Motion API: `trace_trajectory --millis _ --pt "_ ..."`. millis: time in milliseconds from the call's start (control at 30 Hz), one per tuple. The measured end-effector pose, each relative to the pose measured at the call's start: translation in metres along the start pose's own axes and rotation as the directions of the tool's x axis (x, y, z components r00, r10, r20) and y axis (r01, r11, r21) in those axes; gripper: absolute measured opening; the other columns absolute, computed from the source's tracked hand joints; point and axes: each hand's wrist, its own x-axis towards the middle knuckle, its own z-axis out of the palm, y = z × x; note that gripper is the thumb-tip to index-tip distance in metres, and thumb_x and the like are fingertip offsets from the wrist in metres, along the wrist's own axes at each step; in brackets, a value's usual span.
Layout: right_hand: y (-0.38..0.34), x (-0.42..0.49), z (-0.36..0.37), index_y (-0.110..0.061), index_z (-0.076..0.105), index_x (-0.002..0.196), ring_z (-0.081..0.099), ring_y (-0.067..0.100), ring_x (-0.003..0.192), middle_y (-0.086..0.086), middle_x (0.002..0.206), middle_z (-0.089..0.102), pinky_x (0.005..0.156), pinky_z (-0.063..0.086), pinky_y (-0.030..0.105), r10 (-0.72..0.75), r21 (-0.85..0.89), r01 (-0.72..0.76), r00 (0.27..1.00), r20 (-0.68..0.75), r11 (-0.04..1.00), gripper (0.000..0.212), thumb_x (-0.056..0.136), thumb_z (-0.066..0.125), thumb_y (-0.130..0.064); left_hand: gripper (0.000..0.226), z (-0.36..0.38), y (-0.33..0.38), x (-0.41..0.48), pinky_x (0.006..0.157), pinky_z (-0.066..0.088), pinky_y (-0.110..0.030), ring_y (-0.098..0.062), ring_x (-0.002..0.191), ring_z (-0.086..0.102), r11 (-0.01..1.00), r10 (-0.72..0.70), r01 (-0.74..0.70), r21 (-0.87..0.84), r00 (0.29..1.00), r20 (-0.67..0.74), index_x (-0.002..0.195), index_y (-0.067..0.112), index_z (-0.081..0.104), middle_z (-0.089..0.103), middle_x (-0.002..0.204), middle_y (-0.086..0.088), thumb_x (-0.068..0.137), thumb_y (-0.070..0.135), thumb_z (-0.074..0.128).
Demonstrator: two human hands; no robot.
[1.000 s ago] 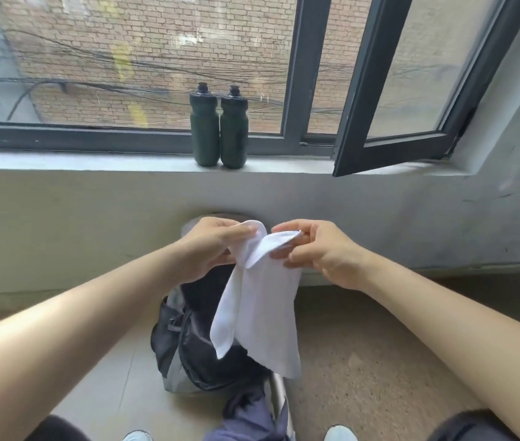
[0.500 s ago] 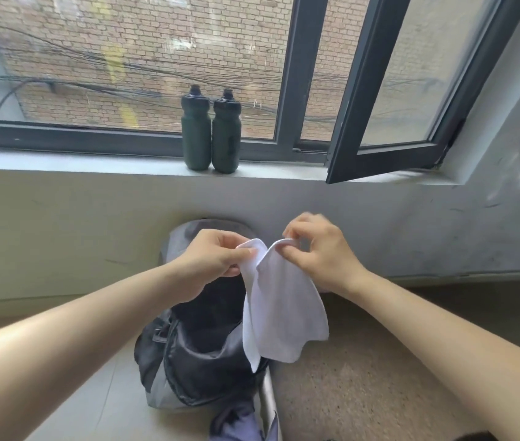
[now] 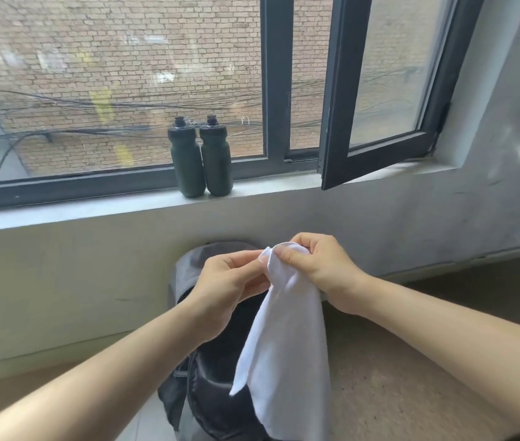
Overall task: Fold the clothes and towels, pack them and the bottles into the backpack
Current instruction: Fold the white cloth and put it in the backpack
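Observation:
A white towel [image 3: 287,351] hangs doubled over in front of me. My left hand [image 3: 223,284] and my right hand [image 3: 319,268] both pinch its top edge, close together. Below the towel stands a dark grey backpack [image 3: 214,386] with its mouth open, its lid leaning against the wall. Two dark green bottles [image 3: 201,160] stand side by side upright on the window sill [image 3: 93,208], above and behind my hands.
An open window sash [image 3: 376,90] juts into the room at the right above the sill. A grey wall [image 3: 61,281] runs under the sill. The floor [image 3: 395,377] is speckled brown at the right and pale at the left.
My hands have drawn closer, bringing the towel's top corners together so it hangs narrower. The view has tilted up and to the left; the purple cloth near my feet has left the frame.

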Motion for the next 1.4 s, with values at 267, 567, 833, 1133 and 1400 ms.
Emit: trace_trajectory --millis 267,567,833,1133,1400 --pt "0.006 0.004 0.001 0.005 0.062 0.089 0.059 0.016 0.071 0.007 0.076 0.064 0.071 0.051 0.035 -0.012 0.034 0.014 0.998 -0.057 0.999 0.043 0.092 0.073 -0.036 0.026 0.009 -0.006 0.003 0.097 0.058 -0.034 -0.024 0.107 0.075 0.998 0.053 -0.048 0.045 0.993 -0.107 0.112 0.010 0.078 0.079 0.110 -0.012 0.087 0.005 0.077" --pt "0.012 0.006 -0.020 -0.019 0.067 0.085 0.062 0.009 0.073 -0.005 0.081 0.070 0.066 0.050 0.028 -0.041 -0.423 0.071 0.996 0.078 0.904 0.023 0.087 0.076 -0.040 0.016 -0.002 -0.010 0.014 0.087 0.058 -0.039 -0.015 0.085 0.073 0.976 0.169 -0.125 0.181 0.953 -0.252 0.100 0.008 0.080 0.080 0.094 -0.008 0.096 0.021 0.071" --pt "0.009 0.004 -0.009 -0.026 0.069 0.122 0.061 0.004 0.094 -0.012 0.114 0.067 0.081 0.051 0.021 -0.125 -0.354 0.248 0.933 0.337 0.902 0.036 0.088 0.078 -0.031 0.016 -0.004 -0.004 0.009 0.083 0.057 -0.032 -0.015 0.088 0.070 0.917 0.250 -0.215 0.337 0.966 -0.064 0.101 0.003 0.079 0.080 0.097 -0.013 0.095 0.017 0.072" --pt "0.001 0.000 -0.010 -0.011 0.071 0.091 0.055 0.009 0.072 0.015 0.081 0.063 0.065 0.048 0.031 -0.130 -0.394 0.271 0.928 0.348 0.878 0.025 0.098 0.067 -0.034 0.010 -0.024 -0.005 0.004 0.078 0.056 -0.034 -0.016 0.084 0.069 0.902 0.150 -0.137 0.410 0.989 0.001 0.103 0.011 0.070 0.076 0.097 -0.006 0.094 0.011 0.074" --pt "-0.004 -0.004 -0.023 0.003 0.057 0.101 0.049 0.011 0.041 -0.010 0.055 0.050 0.040 0.038 0.021 -0.056 -0.339 0.141 0.967 0.249 0.930 0.018 0.106 0.052 -0.014 0.026 -0.027 -0.024 0.006 0.085 0.062 -0.047 -0.026 0.081 0.069 0.866 0.092 -0.091 0.492 0.996 0.023 0.086 0.010 0.051 0.069 0.088 -0.012 0.089 -0.009 0.067"
